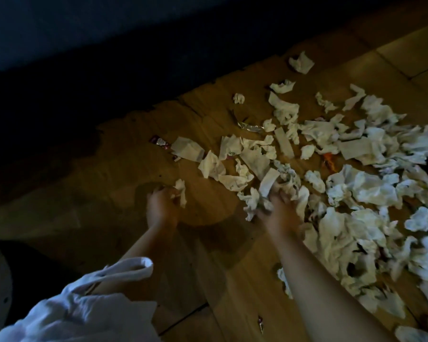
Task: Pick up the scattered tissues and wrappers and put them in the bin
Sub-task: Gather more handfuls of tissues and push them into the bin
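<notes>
Several crumpled white tissues [366,188] lie scattered over a wooden floor [124,183], thickest at the right. My left hand [161,206] grips a small white tissue [181,192] just left of the pile. My right hand [281,211] holds a bunch of crumpled tissues [265,193] at the pile's near edge. A red and silver wrapper [160,142] lies at the far left of the litter, a clear foil wrapper [251,127] further back, and an orange wrapper [329,162] among the tissues. No bin is in view.
A dark wall or piece of furniture [109,58] fills the upper left, casting shadow on the floor. My white sleeve [89,304] hangs at the lower left. A small wrapper [260,323] lies near the bottom edge. A lone tissue [302,61] lies far back.
</notes>
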